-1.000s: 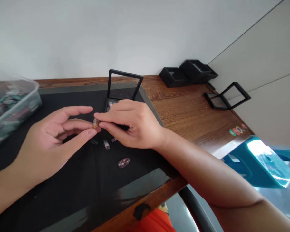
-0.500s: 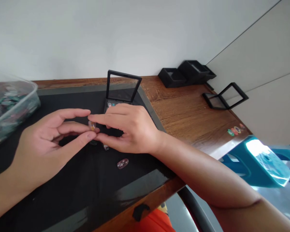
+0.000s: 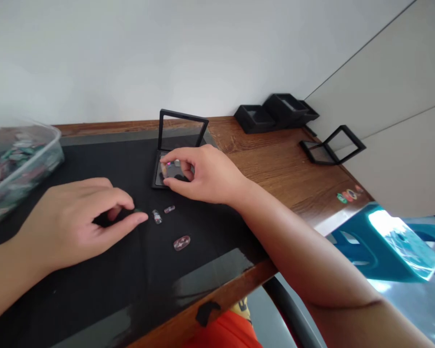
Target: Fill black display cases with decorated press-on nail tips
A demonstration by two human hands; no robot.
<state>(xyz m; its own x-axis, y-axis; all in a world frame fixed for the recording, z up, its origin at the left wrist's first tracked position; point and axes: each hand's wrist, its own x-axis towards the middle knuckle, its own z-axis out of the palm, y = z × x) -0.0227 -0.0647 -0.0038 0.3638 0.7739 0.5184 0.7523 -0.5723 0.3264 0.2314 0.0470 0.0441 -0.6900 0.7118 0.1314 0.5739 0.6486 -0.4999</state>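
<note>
My right hand (image 3: 199, 174) hovers over the base of an open black display case (image 3: 158, 175) whose framed lid (image 3: 181, 129) stands upright. Its thumb and forefinger pinch a small decorated press-on nail (image 3: 163, 169) above the case. My left hand (image 3: 83, 220) rests curled on the black mat (image 3: 105, 285), fingertips closing on a small dark nail (image 3: 137, 211). Three more loose nails lie on the mat: two small ones (image 3: 157, 216) (image 3: 169, 209) beside my left fingertips and a larger one with a star pattern (image 3: 181, 243) nearer me.
A clear plastic tub (image 3: 18, 164) full of coloured nails stands at the far left. Black case trays (image 3: 275, 113) and an open empty case (image 3: 329, 145) sit at the back right of the wooden table. A few coloured nails (image 3: 348, 195) lie near the table's right edge. A teal stool (image 3: 387, 246) stands beside it.
My right hand took the small nail from my left fingers and carried it back over the open case. My left hand dropped to the mat and closed on a dark nail.
</note>
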